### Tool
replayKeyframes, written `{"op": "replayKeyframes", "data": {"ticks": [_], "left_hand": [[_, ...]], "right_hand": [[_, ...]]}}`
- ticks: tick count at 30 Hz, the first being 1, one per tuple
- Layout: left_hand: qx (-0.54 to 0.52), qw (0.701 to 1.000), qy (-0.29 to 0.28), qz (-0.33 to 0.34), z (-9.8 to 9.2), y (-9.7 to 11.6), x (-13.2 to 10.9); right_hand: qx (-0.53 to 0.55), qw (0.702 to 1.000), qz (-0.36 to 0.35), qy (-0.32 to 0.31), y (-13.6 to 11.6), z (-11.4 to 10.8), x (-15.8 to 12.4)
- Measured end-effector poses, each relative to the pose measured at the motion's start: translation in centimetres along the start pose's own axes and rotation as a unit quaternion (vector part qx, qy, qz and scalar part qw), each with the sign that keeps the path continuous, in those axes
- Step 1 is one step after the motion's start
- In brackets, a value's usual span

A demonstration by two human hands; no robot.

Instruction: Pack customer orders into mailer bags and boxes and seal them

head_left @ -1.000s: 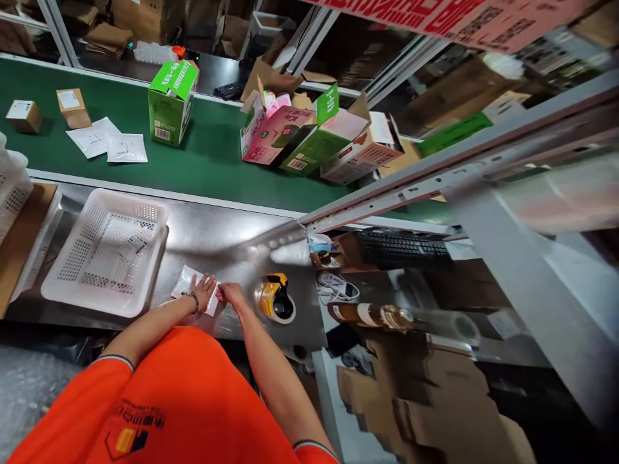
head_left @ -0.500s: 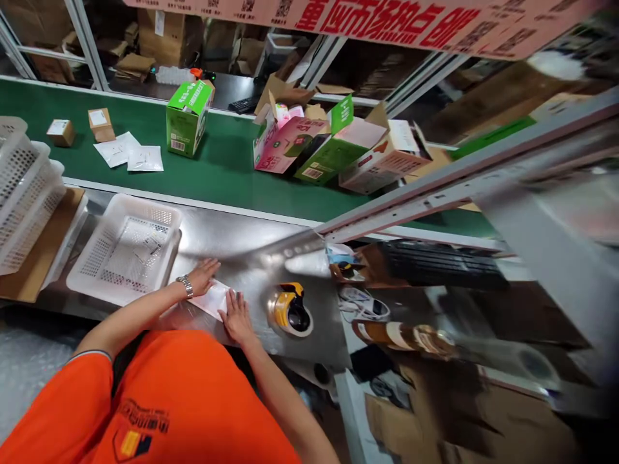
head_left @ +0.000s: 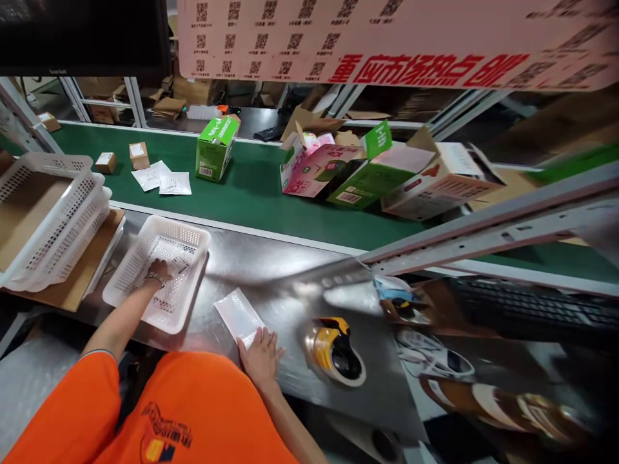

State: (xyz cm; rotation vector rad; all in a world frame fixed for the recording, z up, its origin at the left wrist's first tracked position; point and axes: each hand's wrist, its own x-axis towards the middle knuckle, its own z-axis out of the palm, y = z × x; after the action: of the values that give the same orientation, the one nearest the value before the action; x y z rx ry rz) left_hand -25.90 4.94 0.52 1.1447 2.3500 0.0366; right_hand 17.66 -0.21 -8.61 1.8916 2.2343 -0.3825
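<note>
A white bubble-wrap pouch [head_left: 238,312] lies flat on the metal table. My right hand [head_left: 262,356] rests on its near end, fingers spread and pressing lightly on the film rather than gripping it. My left hand [head_left: 158,273], with a metal bracelet at the wrist, reaches down inside a white perforated plastic basket [head_left: 200,248]. Its fingers look loosely apart near the basket floor, though they are small in view. Beside them lies a small printed slip or packet [head_left: 182,263]. To the right of the pouch stands a yellow-and-black tape dispenser [head_left: 333,351].
Stacked white baskets [head_left: 72,241] stand at the left on cardboard. Behind the table runs a green conveyor belt [head_left: 256,203] carrying small brown boxes [head_left: 139,155], white packets [head_left: 175,183], a green box [head_left: 216,148] and opened cartons [head_left: 319,169]. A metal post [head_left: 464,222] slants across the right.
My left hand has left the pouch and moved left into the basket. My right hand stays at the pouch's near end. The camera view has shifted, bringing a monitor into sight.
</note>
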Motion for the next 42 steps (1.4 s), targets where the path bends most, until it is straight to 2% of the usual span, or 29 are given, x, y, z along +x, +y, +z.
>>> {"op": "replayKeyframes", "data": {"ticks": [5,8,10,12,15,18,21,23,25,30,36,42], "left_hand": [[-0.075,0.995,-0.025,-0.065,-0.4,-0.6,0.7],[-0.142,0.986,-0.028,-0.079,-1.4,-0.6,0.3],[-0.197,0.977,-0.024,-0.077,-2.0,-0.4,-0.5],[-0.263,0.962,-0.016,-0.066,-2.3,0.6,-1.8],[-0.375,0.927,-0.006,-0.031,-1.6,3.8,-4.8],[-0.466,0.884,-0.022,0.015,0.7,8.3,-9.0],[-0.54,0.837,-0.072,0.057,3.6,12.2,-13.3],[-0.589,0.799,-0.097,0.078,5.1,13.9,-15.3],[-0.614,0.777,-0.109,0.087,6.1,14.9,-16.6],[-0.599,0.788,-0.117,0.079,6.7,16.1,-17.6],[-0.578,0.803,-0.13,0.069,7.4,17.5,-18.7],[-0.602,0.781,-0.155,0.052,8.5,18.7,-19.3]], "right_hand": [[0.042,0.999,0.023,-0.011,-1.9,-2.3,-0.3],[0.116,0.993,0.017,-0.005,-1.2,-3.7,-0.3],[0.214,0.976,0.021,0.017,-0.6,-4.6,0.0],[0.367,0.929,0.037,0.024,-0.3,-5.8,0.5],[0.546,0.836,0.05,-0.018,-1.2,-8.2,1.2],[0.641,0.763,0.027,-0.08,-3.5,-11.5,1.2],[0.727,0.677,-0.006,-0.118,-5.6,-14.8,0.4],[0.75,0.651,-0.019,-0.113,-6.2,-16.3,-0.4],[0.761,0.641,-0.017,-0.097,-6.0,-17.0,-1.2],[0.766,0.639,0.009,-0.065,-4.3,-16.4,-2.3],[0.768,0.638,0.023,-0.052,-2.6,-15.9,-2.3],[0.768,0.639,0.031,-0.045,-1.0,-15.3,-2.2]]}}
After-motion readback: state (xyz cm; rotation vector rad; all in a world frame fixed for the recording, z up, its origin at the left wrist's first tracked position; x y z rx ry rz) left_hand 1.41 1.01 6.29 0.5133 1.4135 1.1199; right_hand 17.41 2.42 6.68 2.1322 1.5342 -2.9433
